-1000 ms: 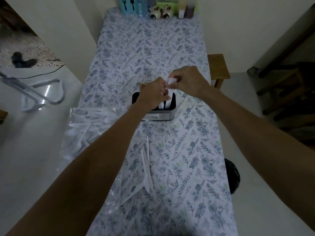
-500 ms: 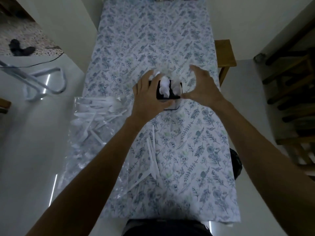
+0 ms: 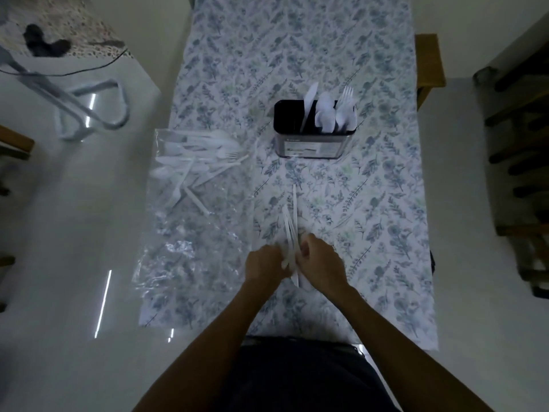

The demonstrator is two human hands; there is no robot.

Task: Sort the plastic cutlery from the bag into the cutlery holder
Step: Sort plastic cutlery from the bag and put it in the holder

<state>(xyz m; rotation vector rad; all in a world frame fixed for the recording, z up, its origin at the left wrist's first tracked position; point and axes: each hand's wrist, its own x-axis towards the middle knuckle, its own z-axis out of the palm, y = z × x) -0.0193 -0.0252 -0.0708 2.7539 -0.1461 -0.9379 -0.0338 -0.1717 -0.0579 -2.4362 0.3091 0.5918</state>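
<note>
Lower centre of frame: both hands, left hand (image 3: 264, 264) and right hand (image 3: 322, 263), have dropped back from the cutlery holder (image 3: 312, 144) and now close together on loose knives (image 3: 292, 230). Bag (image 3: 190, 173), centre left, holds more; next batch starts.

Domestic interior, probably a dining area. A long table under a floral tablecloth (image 3: 386, 203) fills the centre; dark wooden chairs (image 3: 523, 144) stand at right, a wooden stool (image 3: 429, 63) at upper right, and a glossy tiled floor (image 3: 68, 233) (reflecting ceiling light) lies at left.
</note>
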